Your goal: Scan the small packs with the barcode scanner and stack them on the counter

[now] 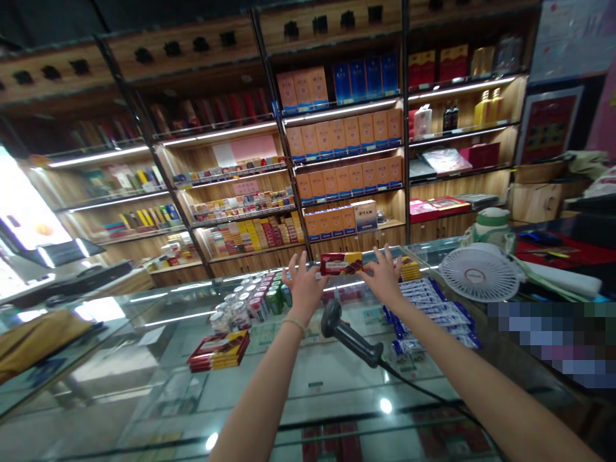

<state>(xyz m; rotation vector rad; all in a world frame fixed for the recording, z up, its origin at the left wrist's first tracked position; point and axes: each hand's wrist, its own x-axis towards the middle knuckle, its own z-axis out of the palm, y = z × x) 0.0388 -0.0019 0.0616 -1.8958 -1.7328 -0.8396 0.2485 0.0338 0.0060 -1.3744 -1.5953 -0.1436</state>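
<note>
A flat red and yellow snack packet (341, 264) is held up above the glass counter (289, 391). My left hand (305, 288) pinches its left end, other fingers raised. At its right end my right hand (385, 280) pinches it between thumb and finger. Just below lies a black barcode scanner (351, 335) with its cable running to the right. A stack of similar red and yellow packets (219, 351) rests left of my left hand. Beside my right forearm are several blue and white wrapped packets (437, 311), and a small yellow stack (410, 269) stands behind them.
Rows of small cans and jars (255, 298) stand at the counter's back. A white fan (481, 273) and a green-white flask (491, 230) are at the right. Lit shelves (346, 135) with boxes line the wall. A brown cloth (33, 343) lies far left.
</note>
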